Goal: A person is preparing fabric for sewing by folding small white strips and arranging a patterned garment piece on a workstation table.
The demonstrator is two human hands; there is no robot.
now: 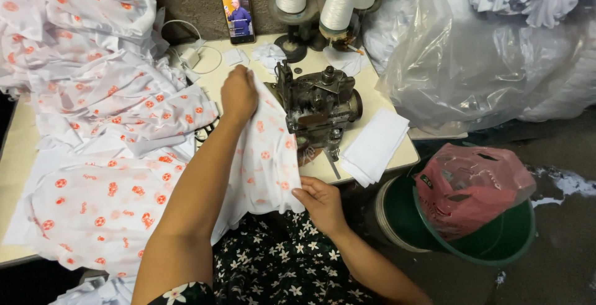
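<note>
A white cloth piece with orange prints stretches between my two hands in front of a dark, worn sewing machine. My left hand grips the cloth's far end, up beside the machine's left side. At the cloth's near lower corner, by the table's front edge, my right hand pinches the fabric. The cloth's right edge lies against the machine's front.
Heaps of the same printed fabric cover the table's left side. A phone leans on the wall, with thread cones beside it. Folded white pieces lie right of the machine. A green bucket holds a pink bag.
</note>
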